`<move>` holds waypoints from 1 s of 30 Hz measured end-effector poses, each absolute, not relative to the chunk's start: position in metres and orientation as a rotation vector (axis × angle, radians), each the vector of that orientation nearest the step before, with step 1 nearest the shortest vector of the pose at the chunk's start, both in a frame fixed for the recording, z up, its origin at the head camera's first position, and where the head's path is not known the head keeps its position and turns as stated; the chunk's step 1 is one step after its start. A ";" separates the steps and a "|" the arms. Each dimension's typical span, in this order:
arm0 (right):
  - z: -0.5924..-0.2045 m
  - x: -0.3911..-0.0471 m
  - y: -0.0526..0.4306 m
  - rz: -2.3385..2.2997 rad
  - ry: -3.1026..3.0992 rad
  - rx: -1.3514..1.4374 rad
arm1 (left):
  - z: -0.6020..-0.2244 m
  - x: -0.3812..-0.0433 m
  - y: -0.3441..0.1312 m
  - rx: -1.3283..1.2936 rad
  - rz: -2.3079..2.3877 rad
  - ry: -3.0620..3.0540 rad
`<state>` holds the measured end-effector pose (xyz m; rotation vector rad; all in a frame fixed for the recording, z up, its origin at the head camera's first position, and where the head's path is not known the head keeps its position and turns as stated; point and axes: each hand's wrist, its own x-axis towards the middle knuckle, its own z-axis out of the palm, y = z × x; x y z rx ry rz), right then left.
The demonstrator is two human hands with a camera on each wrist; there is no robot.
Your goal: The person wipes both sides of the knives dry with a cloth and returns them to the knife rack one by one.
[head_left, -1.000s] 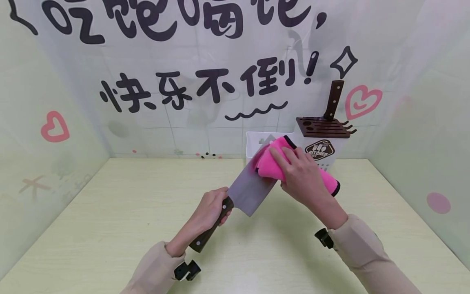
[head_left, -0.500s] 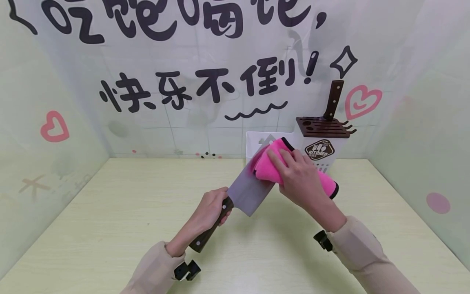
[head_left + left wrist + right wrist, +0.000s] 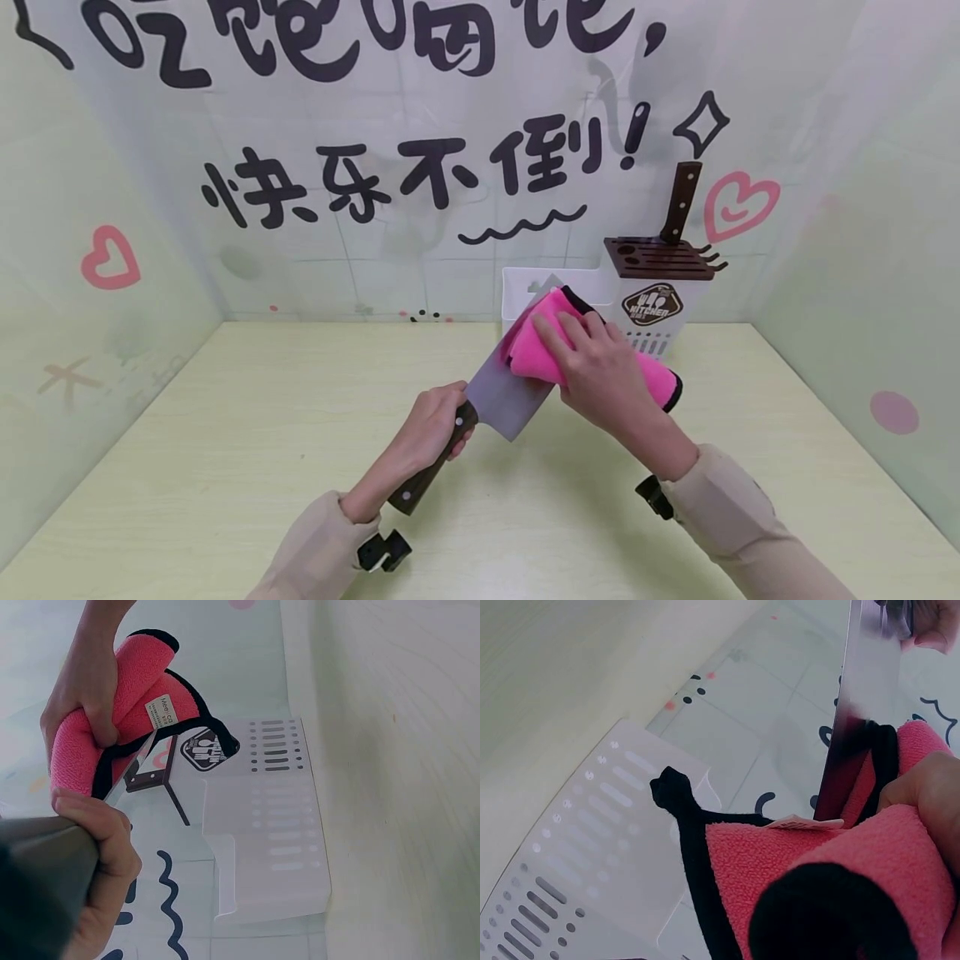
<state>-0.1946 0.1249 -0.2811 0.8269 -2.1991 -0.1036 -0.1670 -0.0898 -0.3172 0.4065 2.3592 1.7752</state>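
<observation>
My left hand (image 3: 429,429) grips the dark, riveted handle of a cleaver (image 3: 510,400), its wide blade angled up and to the right above the table. Pinched in my right hand (image 3: 603,367) is a folded pink towel (image 3: 536,350) with black edging, pressed over the upper part of the blade. The blade's far corner pokes out beyond the cloth. In the left wrist view the towel (image 3: 142,712) wraps both sides of the blade's edge, and a white label shows on it. The right wrist view has the blade (image 3: 847,712) running into the towel's folds.
At the back right stands a white knife holder (image 3: 675,300) with a brown slotted top, one dark-handled knife (image 3: 682,200) upright in it. A white tray section (image 3: 517,287) adjoins it on the left, behind the blade tip. Walls enclose the pale table (image 3: 225,450).
My right hand and the towel have slid down and left along the blade, toward the handle. The left hand and the cleaver have stayed in place.
</observation>
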 end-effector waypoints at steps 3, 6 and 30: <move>-0.281 -0.194 0.125 -0.102 -2.203 0.829 | -0.317 -0.167 -0.090 0.417 1.773 2.361; -0.281 -0.193 0.126 -0.091 -2.204 0.826 | -0.317 -0.167 -0.090 0.431 1.777 2.355; -0.281 -0.191 0.132 -0.097 -2.275 0.773 | -0.314 -0.167 -0.092 0.431 1.780 2.368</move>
